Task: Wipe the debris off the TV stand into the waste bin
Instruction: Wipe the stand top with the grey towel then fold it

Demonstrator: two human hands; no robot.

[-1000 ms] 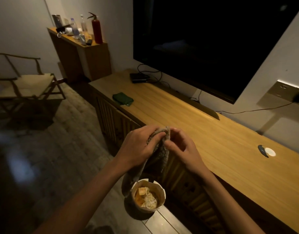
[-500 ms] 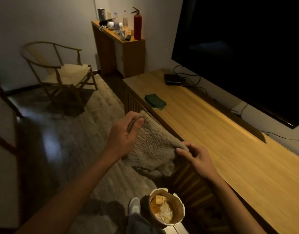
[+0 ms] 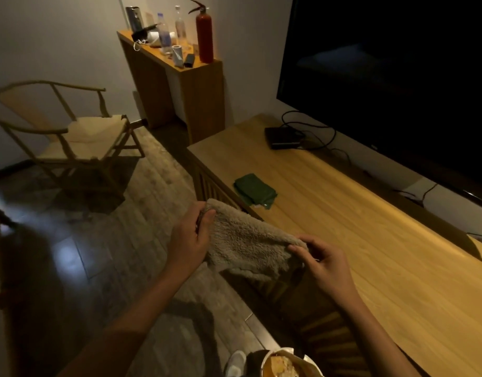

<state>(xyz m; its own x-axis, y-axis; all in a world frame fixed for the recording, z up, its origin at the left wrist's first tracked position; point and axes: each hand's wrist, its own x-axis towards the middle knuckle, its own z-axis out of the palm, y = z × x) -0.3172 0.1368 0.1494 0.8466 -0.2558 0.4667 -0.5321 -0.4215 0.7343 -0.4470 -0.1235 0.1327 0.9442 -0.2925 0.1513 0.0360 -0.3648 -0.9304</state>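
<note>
Both hands (image 3: 189,242) pinch cloth (image 3: 248,240).

— What is cut off at the near edge?
— The waste bin (image 3: 286,363) and a shoe (image 3: 235,361).
— And at the right?
— The worktop (image 3: 370,213) and television (image 3: 397,77) are cropped.

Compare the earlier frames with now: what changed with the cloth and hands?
The cloth, bunched between both hands over the bin a second ago, is now spread out. The left hand and right hand moved apart, each still gripping an edge. The green cloth stayed put.
</note>
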